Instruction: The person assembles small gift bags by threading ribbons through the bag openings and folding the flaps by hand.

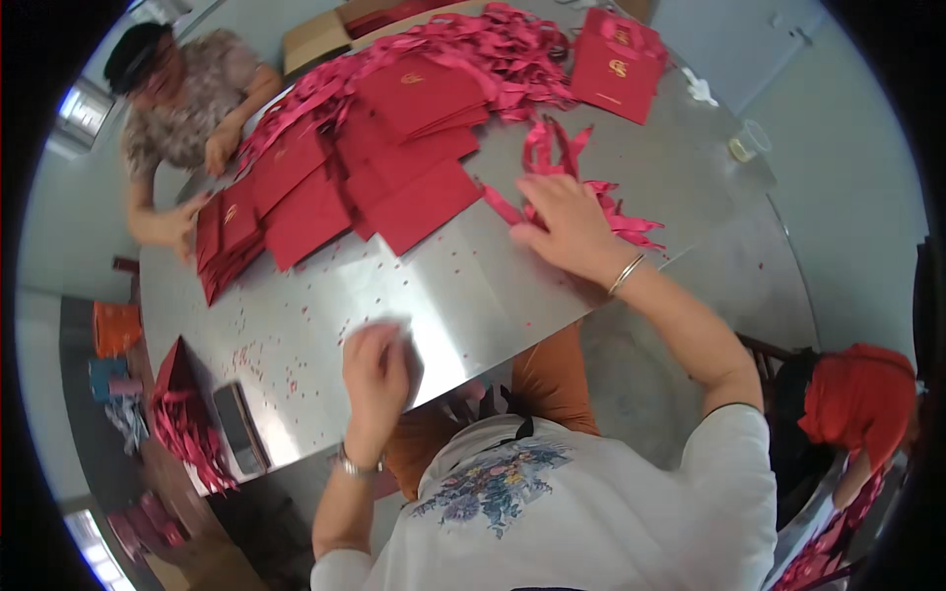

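My right hand [567, 222] reaches over a small heap of pink-red ribbons [631, 222] on the metal table, its thumb and fingers apart. One ribbon strip [501, 204] runs under it, between thumb and fingertips. My left hand [374, 369] hovers above the table near its front edge, fingers curled and slightly blurred, with nothing visible in them. Ahead of both hands lie overlapping red paper bags [424, 207], flat, some with a gold emblem. Behind them stretches a long pile of ribbon handles [493, 44].
Across the table at left, a person [192, 108] has a hand by a stack of red bags [227, 236]. A dark phone [239, 428] lies near the left edge beside a ribboned bag [182, 414]. Far right are more bags [616, 74] and a plastic cup [749, 143]. Red scraps dot the tabletop [448, 305].
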`<move>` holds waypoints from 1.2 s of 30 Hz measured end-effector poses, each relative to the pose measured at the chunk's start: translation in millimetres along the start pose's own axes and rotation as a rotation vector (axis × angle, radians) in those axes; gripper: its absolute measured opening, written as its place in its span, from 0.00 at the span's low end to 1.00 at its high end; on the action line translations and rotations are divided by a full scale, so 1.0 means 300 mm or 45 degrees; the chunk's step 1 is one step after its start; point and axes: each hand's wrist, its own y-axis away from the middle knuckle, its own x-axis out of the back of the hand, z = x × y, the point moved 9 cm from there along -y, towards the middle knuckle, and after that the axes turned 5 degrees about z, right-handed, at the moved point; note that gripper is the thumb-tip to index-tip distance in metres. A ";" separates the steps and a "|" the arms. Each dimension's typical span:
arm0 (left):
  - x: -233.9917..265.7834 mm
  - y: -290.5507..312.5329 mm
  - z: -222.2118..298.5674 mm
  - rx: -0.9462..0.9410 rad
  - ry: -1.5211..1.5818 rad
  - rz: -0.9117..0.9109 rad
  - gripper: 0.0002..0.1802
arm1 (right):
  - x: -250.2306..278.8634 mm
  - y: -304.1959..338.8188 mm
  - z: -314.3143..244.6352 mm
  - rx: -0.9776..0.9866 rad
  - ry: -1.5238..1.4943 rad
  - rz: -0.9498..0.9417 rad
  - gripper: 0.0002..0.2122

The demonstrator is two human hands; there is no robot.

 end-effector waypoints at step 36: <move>-0.006 -0.228 -0.129 0.003 -0.371 -0.139 0.20 | -0.190 -0.054 -0.351 -0.171 -0.587 0.052 0.08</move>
